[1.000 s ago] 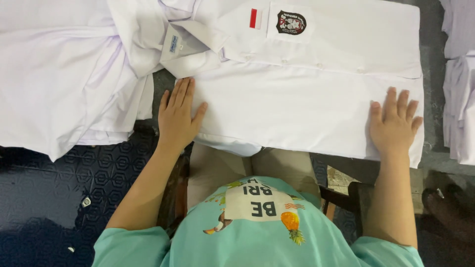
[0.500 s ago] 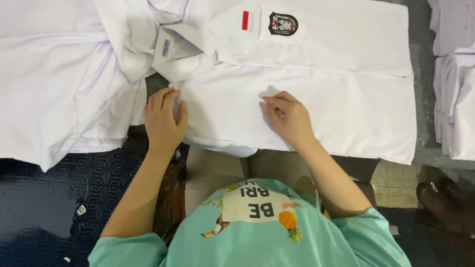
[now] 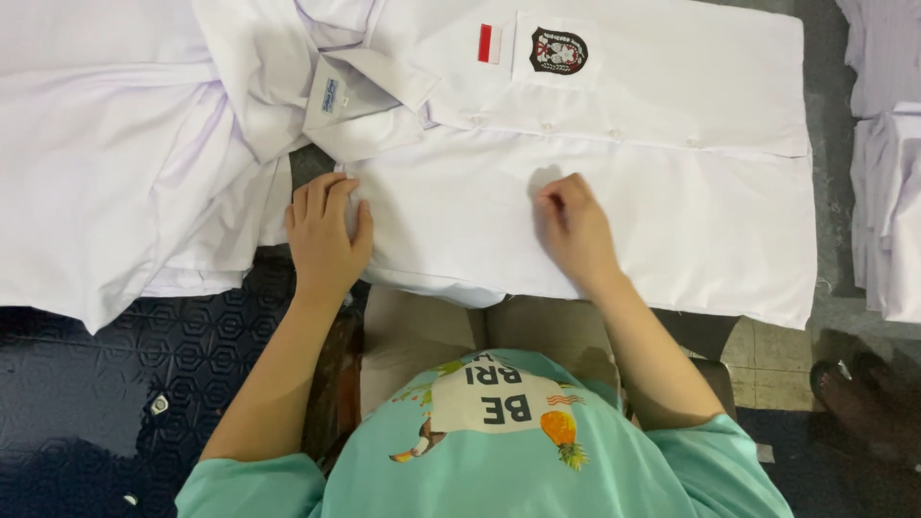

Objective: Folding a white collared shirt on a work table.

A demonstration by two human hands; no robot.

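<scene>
two hands are working on a white shirt (image 3: 672,240) that is lying face up and buttoned across the table (image 3: 825,317), its collar (image 3: 355,105) pointing toward the left and its hem toward the right. the left hand (image 3: 324,235) is resting flat at the shoulder end of the shirt, fingers together and thumb tucked against the folded edge, not gripping anything. the right hand (image 3: 574,225) is curled near the middle of the front panel, just below the button line (image 3: 614,132), fingertips bunched as if pinching a bit of cloth; whether it is actually holding a fold or only pressing is hard to tell.

to do this well, the left hand should be pinning the shoulder edge firmly so the cloth is not sliding while the right hand is drawing the fabric. the near edge is hanging slightly over the table toward the lap, so pulling should be going along the cloth rather than downward. keeping the placket straight and the chest badge (image 3: 558,50) and small red and white flag patch (image 3: 490,43) lying flat is a good check that no crease is forming underneath.

another white garment (image 3: 115,182) is spread at the left, touching the collar, and a stack of folded white shirts (image 3: 887,192) is sitting apart at the right edge.
</scene>
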